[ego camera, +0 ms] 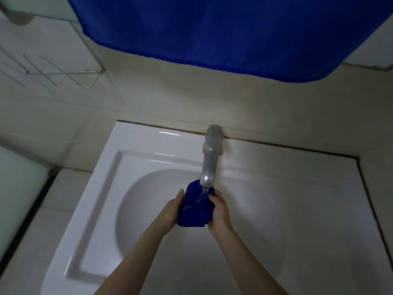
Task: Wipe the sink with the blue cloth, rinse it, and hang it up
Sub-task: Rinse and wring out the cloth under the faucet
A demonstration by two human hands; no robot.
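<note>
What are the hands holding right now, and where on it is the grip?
The bunched blue cloth, under the tap. The left hand grips its left side, the right hand its right side.

Dim, bluish cast; glare streaks on sink [136, 145] rim; motion blur at left edge (wide-angle bending).

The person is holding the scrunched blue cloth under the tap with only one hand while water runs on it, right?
Not quite: two hands hold it. In the head view the left hand and the right hand both grip the scrunched dark blue cloth. The rest is right: it sits under the silver metal tap, and water runs on it.
</note>
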